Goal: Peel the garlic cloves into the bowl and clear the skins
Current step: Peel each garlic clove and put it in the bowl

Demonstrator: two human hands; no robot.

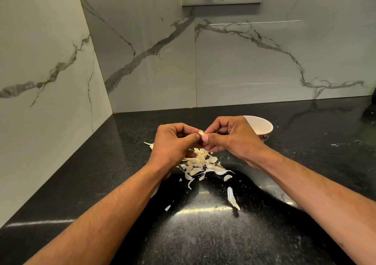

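clove: I hold one garlic clove (201, 133) up at frame centre, off the bench (284, 214) and above the skins, so that what I strip should drop onto the same heap.
left hand: my left hand (175, 142) has its fingers (183, 127) curled in, thumb and fingertips pinching the clove's left side. Job: hold it steady.
right hand: my right hand (227, 136) is curled the same way, thumb tip pressed against the clove's right end, forefinger over the top. Looks like the peeling side; can't tell if a skin is lifting.
bowl: white bowl (262, 125) sits just behind my right hand, right of centre, partly hidden by it. Near enough for a short drop once the clove is bare. Contents hidden from here.
skins: pile of skins (200, 164) lies on the bench directly below my hands; strays trail toward the lower centre, one long piece (233, 198) apart from the heap.
status: peeling in progress, I judge; skins not yet cleared.
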